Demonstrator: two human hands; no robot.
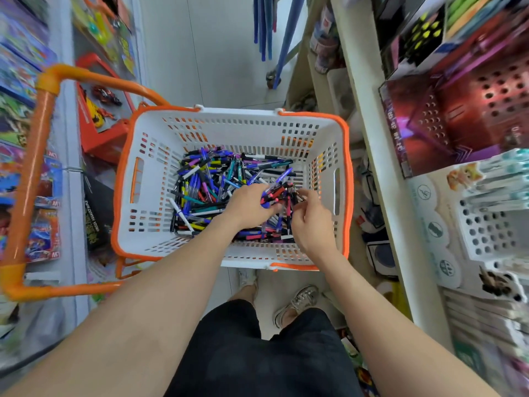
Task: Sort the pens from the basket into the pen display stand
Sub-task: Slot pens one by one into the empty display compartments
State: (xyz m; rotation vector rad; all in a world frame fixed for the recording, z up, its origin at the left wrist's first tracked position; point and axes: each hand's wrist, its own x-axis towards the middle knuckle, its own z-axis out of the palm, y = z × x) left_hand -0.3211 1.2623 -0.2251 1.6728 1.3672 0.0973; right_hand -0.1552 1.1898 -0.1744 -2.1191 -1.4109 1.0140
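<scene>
A white basket point(229, 126) with an orange rim stands below me, holding a heap of several mixed pens point(211, 184) in blue, black, purple, teal and yellow. Both hands reach into its right half. My left hand point(247, 206) grips a bunch of red and black pens point(279, 193) above the heap. Just to its right, my right hand point(310, 219) pinches the end of a pen from that bunch between thumb and fingers. The white perforated pen display stand point(486, 227) sits on the shelf at the right, with pen rows above it.
An orange trolley handle point(34, 156) frames the basket at the left. Toy packs hang on the left shelving point(25, 110). A cream shelf edge point(380, 173) runs down the right, close to the basket. A red perforated display point(463, 116) sits above the stand. My feet stand on pale floor point(217, 53).
</scene>
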